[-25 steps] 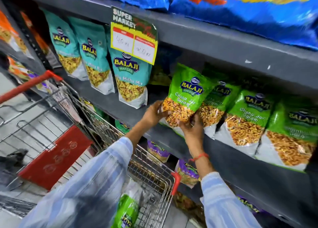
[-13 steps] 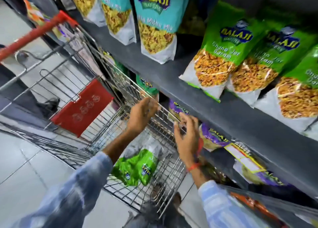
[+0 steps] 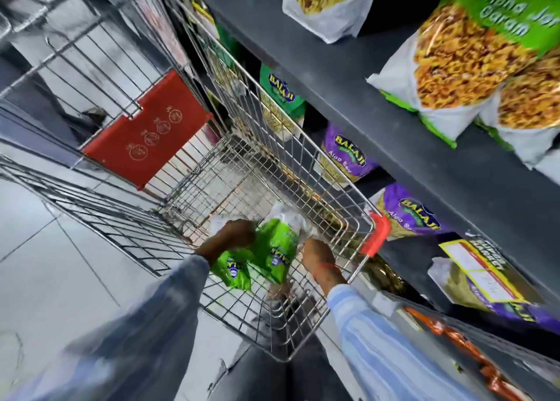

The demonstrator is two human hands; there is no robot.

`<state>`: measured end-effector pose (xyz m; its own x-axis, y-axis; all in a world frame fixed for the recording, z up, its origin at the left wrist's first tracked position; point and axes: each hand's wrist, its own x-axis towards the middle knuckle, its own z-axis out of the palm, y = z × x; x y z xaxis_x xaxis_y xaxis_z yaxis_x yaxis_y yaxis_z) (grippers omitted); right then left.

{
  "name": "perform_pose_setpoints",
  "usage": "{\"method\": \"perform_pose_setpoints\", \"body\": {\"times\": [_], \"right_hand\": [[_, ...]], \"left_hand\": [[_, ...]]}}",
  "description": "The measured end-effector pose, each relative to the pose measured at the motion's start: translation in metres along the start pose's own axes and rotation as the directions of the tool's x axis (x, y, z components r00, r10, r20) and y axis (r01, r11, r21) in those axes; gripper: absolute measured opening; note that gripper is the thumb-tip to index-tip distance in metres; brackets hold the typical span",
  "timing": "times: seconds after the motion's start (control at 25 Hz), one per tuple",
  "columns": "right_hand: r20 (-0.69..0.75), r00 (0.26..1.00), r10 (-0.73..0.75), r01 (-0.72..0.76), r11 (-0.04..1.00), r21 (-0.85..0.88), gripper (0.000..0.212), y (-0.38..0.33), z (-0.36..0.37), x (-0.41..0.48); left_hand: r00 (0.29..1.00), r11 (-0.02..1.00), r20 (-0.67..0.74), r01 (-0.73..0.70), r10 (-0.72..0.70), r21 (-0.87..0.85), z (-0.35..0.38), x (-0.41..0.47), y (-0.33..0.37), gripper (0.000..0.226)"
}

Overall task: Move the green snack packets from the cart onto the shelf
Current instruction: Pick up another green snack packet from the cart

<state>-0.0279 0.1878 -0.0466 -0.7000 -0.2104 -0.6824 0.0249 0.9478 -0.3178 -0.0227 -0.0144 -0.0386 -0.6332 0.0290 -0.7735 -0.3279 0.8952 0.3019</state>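
Two green snack packets lie at the near end of the wire cart (image 3: 341, 295). Both my hands are down inside it. My left hand (image 3: 237, 234) is closed on the top left edge of the upper green packet (image 3: 278, 248). My right hand (image 3: 317, 256), with a red thread on the wrist, curls over the same packet's right edge. The second green packet (image 3: 232, 270) lies lower left, partly under my left wrist. More green packets (image 3: 472, 52) stand on the dark grey shelf (image 3: 363, 97) at the upper right.
The cart's red child-seat flap (image 3: 145, 131) stands at its far end and a red corner bumper (image 3: 375, 234) touches the shelving. Purple packets (image 3: 345, 155) fill the shelf below, right of the cart. A yellow price tag (image 3: 478, 273) hangs lower right. Tiled floor (image 3: 60, 249) lies left.
My view has tilted down from the shelf into the cart. Both hands dropped from the cart's rim into the basket and closed on the upper green packet.
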Motion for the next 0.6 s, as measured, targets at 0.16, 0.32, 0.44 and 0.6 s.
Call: {"method": "perform_pose_setpoints", "body": {"times": [0.16,0.32,0.44,0.6], "right_hand": [[-0.110,0.992,0.066,-0.060,0.996,0.065,0.034,0.008,-0.002,-0.012],[-0.152,0.987,0.056,0.026,0.871,0.490,0.046,0.011,-0.016,-0.014],[-0.190,0.969,-0.155,0.239,0.769,0.593,0.085,0.016,-0.021,-0.021],[-0.363,0.924,-0.116,0.335,0.700,0.630,0.080,0.010,-0.054,-0.049]], "left_hand": [[0.998,0.722,-0.012,-0.050,0.058,-0.691,-0.020,-0.033,0.011,0.014],[0.999,0.552,-0.022,-0.033,0.026,-0.833,-0.062,-0.058,0.036,0.014],[0.995,0.410,0.094,0.071,0.038,-0.910,-0.096,-0.076,0.057,0.021],[0.978,0.475,0.141,0.054,0.150,-0.879,-0.139,-0.104,0.083,0.029]]}}
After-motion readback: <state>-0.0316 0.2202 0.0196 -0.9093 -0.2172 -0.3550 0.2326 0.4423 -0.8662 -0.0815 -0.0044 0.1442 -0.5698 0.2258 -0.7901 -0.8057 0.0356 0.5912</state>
